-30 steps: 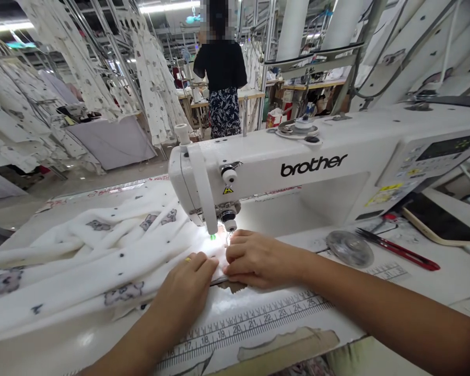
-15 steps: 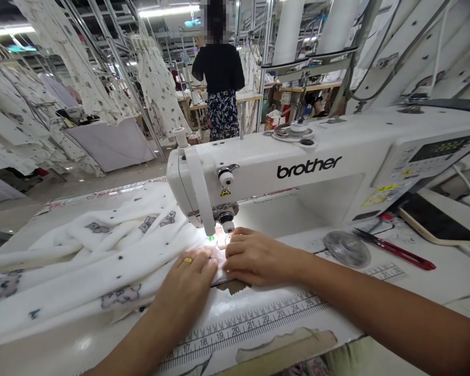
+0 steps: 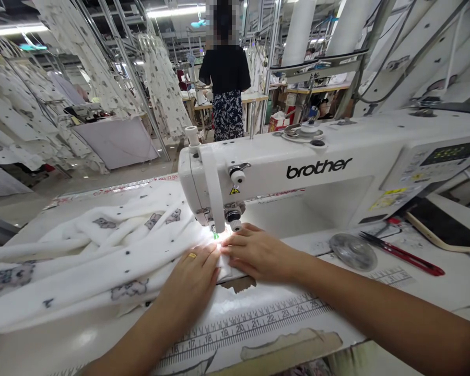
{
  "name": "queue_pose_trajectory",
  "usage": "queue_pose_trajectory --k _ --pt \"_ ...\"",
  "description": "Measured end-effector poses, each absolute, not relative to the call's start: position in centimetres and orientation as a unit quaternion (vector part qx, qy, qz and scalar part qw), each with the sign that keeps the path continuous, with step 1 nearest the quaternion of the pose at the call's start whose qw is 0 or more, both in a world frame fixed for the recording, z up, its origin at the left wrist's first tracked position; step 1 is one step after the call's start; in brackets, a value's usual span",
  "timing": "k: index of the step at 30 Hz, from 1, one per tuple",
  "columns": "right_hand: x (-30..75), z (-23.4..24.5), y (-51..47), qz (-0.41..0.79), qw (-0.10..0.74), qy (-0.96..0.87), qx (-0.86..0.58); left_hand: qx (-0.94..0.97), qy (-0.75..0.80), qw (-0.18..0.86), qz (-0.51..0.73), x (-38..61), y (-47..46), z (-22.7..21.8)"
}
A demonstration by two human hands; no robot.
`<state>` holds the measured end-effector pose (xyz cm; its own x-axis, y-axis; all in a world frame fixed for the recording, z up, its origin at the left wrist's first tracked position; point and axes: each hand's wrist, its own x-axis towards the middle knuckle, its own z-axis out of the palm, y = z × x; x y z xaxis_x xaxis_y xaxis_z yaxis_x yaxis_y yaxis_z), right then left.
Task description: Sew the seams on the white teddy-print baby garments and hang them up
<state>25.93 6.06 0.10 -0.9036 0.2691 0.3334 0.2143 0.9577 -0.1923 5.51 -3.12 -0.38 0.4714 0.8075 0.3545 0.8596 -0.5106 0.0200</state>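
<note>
A white Brother sewing machine stands on the table, its needle area lit just above my fingers. White fabric printed with small grey animals lies bunched to the left and runs under the needle. My left hand, with a gold ring, lies on the fabric with its fingers together, pressing it down just left of the needle. My right hand rests fingers-down on the fabric's edge right of the needle, touching the left hand's fingertips.
A printed ruler runs along the table's front. Right of the machine lie a round metal disc, red-handled snips and a phone. A person in a black top stands at a far bench among hanging garments.
Both hands have slid a little forward toward the needle with the fabric, and their fingertips now meet. The view shifted slightly.
</note>
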Motion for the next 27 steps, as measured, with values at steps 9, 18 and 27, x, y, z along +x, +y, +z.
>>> queue_pose_trajectory --k 9,18,27 --pt "25.9 0.2 6.0 0.078 0.176 -0.972 -0.132 -0.859 -0.482 0.058 -0.162 5.6 -3.0 0.1" --pt "25.9 0.5 6.1 0.111 0.162 -0.971 -0.138 -0.858 -0.488 0.052 -0.153 5.5 -2.8 -0.4" --pt "26.0 0.0 6.2 0.087 0.162 -0.963 -0.197 -0.85 -0.512 0.029 -0.121 4.7 -1.1 0.0"
